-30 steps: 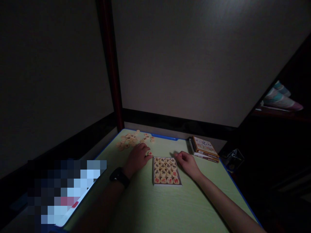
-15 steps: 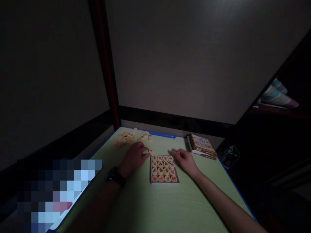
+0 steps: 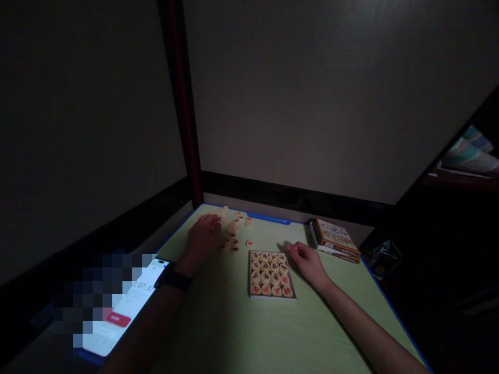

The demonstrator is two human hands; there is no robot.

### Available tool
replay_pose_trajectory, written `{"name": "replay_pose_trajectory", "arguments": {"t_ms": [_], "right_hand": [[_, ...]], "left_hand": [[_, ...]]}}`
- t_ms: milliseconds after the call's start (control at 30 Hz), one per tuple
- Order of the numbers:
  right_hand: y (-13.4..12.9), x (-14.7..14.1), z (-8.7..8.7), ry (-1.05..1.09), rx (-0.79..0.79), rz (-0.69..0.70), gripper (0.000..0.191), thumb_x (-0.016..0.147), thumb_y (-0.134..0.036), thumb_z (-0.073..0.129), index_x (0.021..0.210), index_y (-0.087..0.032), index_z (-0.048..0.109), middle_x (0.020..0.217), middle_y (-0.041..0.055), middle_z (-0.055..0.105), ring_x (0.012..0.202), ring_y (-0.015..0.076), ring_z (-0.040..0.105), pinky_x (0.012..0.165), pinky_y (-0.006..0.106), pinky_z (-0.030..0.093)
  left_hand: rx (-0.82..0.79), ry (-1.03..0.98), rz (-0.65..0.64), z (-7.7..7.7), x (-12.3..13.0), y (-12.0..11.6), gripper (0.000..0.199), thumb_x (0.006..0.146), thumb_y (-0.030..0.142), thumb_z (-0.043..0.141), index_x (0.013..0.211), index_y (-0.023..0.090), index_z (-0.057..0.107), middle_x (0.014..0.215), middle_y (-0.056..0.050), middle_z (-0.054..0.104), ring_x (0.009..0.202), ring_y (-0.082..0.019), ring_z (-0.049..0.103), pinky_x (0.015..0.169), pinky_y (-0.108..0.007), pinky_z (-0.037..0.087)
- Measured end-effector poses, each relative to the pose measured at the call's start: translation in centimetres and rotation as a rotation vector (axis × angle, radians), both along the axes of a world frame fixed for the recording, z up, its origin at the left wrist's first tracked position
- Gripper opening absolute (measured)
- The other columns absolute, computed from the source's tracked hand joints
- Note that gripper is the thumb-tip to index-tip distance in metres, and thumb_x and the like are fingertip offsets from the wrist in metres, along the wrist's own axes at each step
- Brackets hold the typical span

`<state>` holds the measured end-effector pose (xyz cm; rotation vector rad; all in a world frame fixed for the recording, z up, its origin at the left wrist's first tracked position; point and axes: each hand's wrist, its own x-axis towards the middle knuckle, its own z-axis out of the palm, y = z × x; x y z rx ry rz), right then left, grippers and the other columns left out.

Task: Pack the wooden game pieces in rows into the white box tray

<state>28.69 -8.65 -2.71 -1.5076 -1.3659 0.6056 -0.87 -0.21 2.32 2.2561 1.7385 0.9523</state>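
Observation:
A shallow box [image 3: 295, 297] holds rows of round Chinese chess pieces [image 3: 275, 277], most marked in black, with red-marked ones along the near row. Just beyond its far left corner, a single red-marked piece [image 3: 249, 243] lies on the table. My left hand [image 3: 205, 235], with a dark watch at the wrist, reaches over the loose pieces [image 3: 233, 235] at the far left. Its fingers are bent and dim, and whether they grip a piece is unclear. Right of the box, my right hand [image 3: 307, 262] rests on its side with fingers loosely curled, no piece visible in it.
Two stacked boxes or books [image 3: 337, 239] stand at the table's far right. A phone with a lit screen [image 3: 125, 311] lies by the left edge, partly pixelated. The pale green table [image 3: 249, 337] has a blue rim and meets a wall behind.
My left hand has moved left and away from the single red-marked piece, onto the loose pieces, uncovering several of them. My right hand stays put. The view has shifted slightly left.

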Motion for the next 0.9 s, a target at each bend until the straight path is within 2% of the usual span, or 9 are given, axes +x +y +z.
{"name": "replay_pose_trajectory", "arguments": {"t_ms": [67,167,300,400,500,533,600,667,900], "right_hand": [[-0.1,0.0,0.2,0.021,0.0,-0.002,0.066,0.065,-0.085,0.058,0.052,-0.022,0.046,0.046,-0.0036,0.044,0.046,0.0109,0.037,0.047,0.025,0.03],[0.1,0.3,1.0,0.063,0.017,-0.023,0.064,0.066,-0.083,0.06,0.051,-0.022,0.046,0.045,-0.0038,0.044,0.045,0.0108,0.037,0.046,0.025,0.031],[2.2,0.3,3.2,0.043,0.088,-0.039,0.057,0.073,-0.073,0.062,0.055,-0.021,0.048,0.047,-0.0033,0.047,0.044,0.0109,0.04,0.046,0.024,0.033],[5.4,-1.1,5.2,-0.125,0.092,0.132,0.039,0.082,-0.056,0.06,0.068,-0.019,0.059,0.056,-0.0007,0.058,0.05,0.0127,0.049,0.05,0.024,0.038],[9.2,-3.6,6.7,-0.471,0.032,0.365,0.013,0.083,-0.025,0.058,0.082,-0.018,0.069,0.07,0.0017,0.069,0.061,0.0135,0.058,0.06,0.023,0.041],[10.3,-4.4,7.0,-0.594,0.013,0.399,0.013,0.081,-0.017,0.059,0.084,-0.018,0.071,0.075,0.0025,0.071,0.065,0.0138,0.06,0.063,0.023,0.042],[12.2,-5.8,7.1,-0.779,-0.049,0.435,0.019,0.077,-0.008,0.061,0.087,-0.018,0.074,0.081,0.004,0.074,0.072,0.0152,0.064,0.067,0.023,0.042],[13.3,-6.7,6.9,-0.903,-0.104,0.442,0.021,0.076,-0.009,0.064,0.091,-0.018,0.075,0.088,0.0061,0.075,0.079,0.0176,0.067,0.07,0.023,0.044],[12.9,-7.9,6.0,-1.08,-0.141,0.424,0.021,0.084,-0.019,0.061,0.099,-0.02,0.076,0.1,0.0092,0.074,0.09,0.0208,0.068,0.074,0.024,0.045]], "left_hand": [[-0.094,0.122,-0.039,-0.2,-0.1,-0.7,0.025,0.092,0.025,0.048,0.099,0.017,0.07,0.108,-0.01,0.071,0.1,-0.022,0.064,0.09,-0.033,0.048],[-0.171,0.201,-0.073,-1.2,0.4,-1.9,0.027,0.092,0.031,0.054,0.109,0.016,0.07,0.113,-0.011,0.07,0.109,-0.025,0.062,0.098,-0.035,0.045],[-0.213,0.241,-0.134,-2.0,1.1,-2.9,0.026,0.094,0.027,0.053,0.111,0.015,0.069,0.114,-0.013,0.069,0.111,-0.025,0.062,0.098,-0.035,0.045],[-0.241,0.224,-0.165,-2.1,1.3,-3.2,0.027,0.095,0.024,0.05,0.115,0.016,0.066,0.118,-0.012,0.067,0.11,-0.024,0.063,0.096,-0.034,0.045],[-0.254,0.227,-0.195,-2.3,1.3,-3.3,0.025,0.095,0.023,0.049,0.112,0.015,0.065,0.118,-0.011,0.066,0.108,-0.023,0.062,0.095,-0.033,0.046],[-0.248,0.23,-0.202,-2.3,1.3,-3.2,0.025,0.095,0.022,0.048,0.112,0.016,0.065,0.118,-0.011,0.066,0.108,-0.023,0.062,0.095,-0.033,0.045],[-0.237,0.228,-0.214,-2.5,1.3,-3.1,0.024,0.095,0.022,0.048,0.113,0.017,0.063,0.118,-0.011,0.065,0.108,-0.023,0.062,0.094,-0.033,0.045],[-0.243,0.218,-0.217,-2.6,1.3,-3.1,0.022,0.094,0.021,0.05,0.113,0.017,0.061,0.117,-0.01,0.065,0.108,-0.022,0.062,0.093,-0.032,0.045],[-0.316,0.211,-0.225,-2.0,1.3,-3.0,0.015,0.092,0.019,0.053,0.107,0.017,0.059,0.117,-0.011,0.063,0.107,-0.022,0.061,0.092,-0.03,0.044]]}}
